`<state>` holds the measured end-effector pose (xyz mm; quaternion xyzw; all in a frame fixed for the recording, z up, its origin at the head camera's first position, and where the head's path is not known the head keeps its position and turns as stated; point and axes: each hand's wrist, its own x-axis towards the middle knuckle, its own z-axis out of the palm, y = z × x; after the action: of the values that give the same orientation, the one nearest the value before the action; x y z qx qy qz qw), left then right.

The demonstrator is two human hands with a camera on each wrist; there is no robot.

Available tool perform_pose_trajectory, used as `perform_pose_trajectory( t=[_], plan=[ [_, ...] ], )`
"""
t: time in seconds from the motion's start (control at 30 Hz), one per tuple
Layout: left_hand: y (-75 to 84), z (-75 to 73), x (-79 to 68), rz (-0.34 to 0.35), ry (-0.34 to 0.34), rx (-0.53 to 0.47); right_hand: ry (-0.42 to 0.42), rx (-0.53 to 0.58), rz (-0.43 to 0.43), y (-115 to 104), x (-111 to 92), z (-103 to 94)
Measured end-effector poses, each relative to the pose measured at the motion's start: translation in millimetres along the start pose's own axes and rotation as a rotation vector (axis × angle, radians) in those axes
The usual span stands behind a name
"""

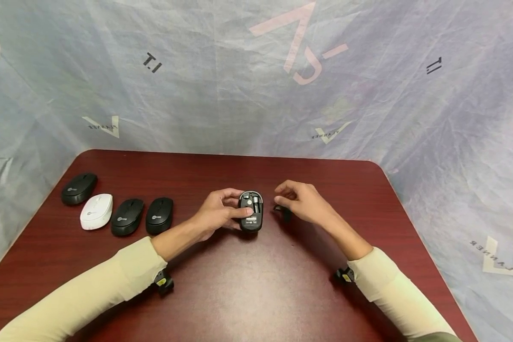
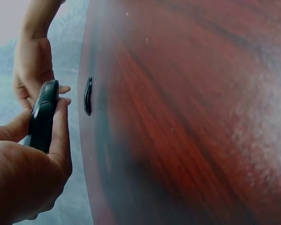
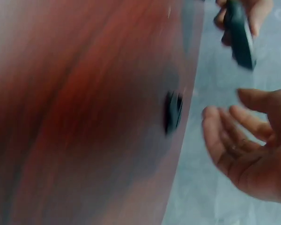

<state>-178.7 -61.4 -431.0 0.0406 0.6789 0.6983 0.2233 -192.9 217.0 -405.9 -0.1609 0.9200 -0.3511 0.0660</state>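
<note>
My left hand grips a black computer mouse by its sides, underside facing up, thumb over its belly. The mouse's battery slot is uncovered, and a silvery battery shows in it. In the left wrist view the mouse appears edge-on between thumb and fingers. To the right of it, my right hand hovers with loosely bent fingers and holds nothing. Just below that hand, a small black cover lies on the table; the right wrist view shows this cover blurred, beside the fingers.
At the left of the dark red table several more mice sit right side up: a black mouse at the far left, a white mouse, then black mice closer in. A printed grey cloth hangs behind.
</note>
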Motion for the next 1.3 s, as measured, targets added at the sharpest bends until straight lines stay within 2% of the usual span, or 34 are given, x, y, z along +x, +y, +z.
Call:
perform_pose_trajectory(
  t=[0.1, 0.2, 0.33, 0.57, 0.67, 0.8, 0.87, 0.9, 1.0, 1.1, 1.2, 1.3],
  plan=[
    [-1.8, -1.2, 0.3, -0.010, -0.002, -0.011, -0.034, -0.173, 0.004, 12.0, -0.2, -7.2],
    [-4.1, -0.6, 0.3, -0.018, -0.007, -0.017, -0.082, -0.264, -0.011, 18.4, -1.0, -6.2],
    [-6.4, 1.3, 0.9, -0.025, -0.012, -0.026, -0.093, -0.381, -0.023, 17.7, 0.8, 3.7],
    [-8.6, 0.2, 1.3, -0.025, -0.003, -0.019, -0.091, -0.458, 0.008, 10.5, 3.2, 13.4],
    [-9.4, -0.5, 1.9, -0.024, -0.006, -0.019, -0.038, -0.511, -0.039, 31.8, 9.0, 22.1],
    [-9.0, -1.0, 2.6, -0.022, -0.009, -0.029, 0.063, -0.547, -0.115, 80.8, 24.8, 39.1],
    [-8.7, -0.9, 2.7, -0.023, -0.010, -0.034, 0.095, -0.557, -0.156, 86.5, 25.9, 41.0],
    [-8.6, -0.7, 2.8, -0.024, -0.011, -0.035, 0.110, -0.564, -0.172, 83.1, 24.3, 40.7],
    [-8.5, 0.2, 2.8, -0.029, -0.013, -0.035, 0.116, -0.569, -0.195, 48.2, 10.2, 31.1],
    [-8.9, 1.2, 3.2, -0.030, -0.013, -0.033, 0.097, -0.563, -0.174, 19.0, -1.0, 23.5],
    [-9.5, 1.6, 3.9, -0.029, -0.012, -0.033, 0.079, -0.563, -0.155, 11.3, -4.5, 21.6],
    [-10.3, 1.6, 4.5, -0.030, -0.011, -0.033, 0.071, -0.532, -0.183, 20.1, -1.8, 22.8]
  ],
)
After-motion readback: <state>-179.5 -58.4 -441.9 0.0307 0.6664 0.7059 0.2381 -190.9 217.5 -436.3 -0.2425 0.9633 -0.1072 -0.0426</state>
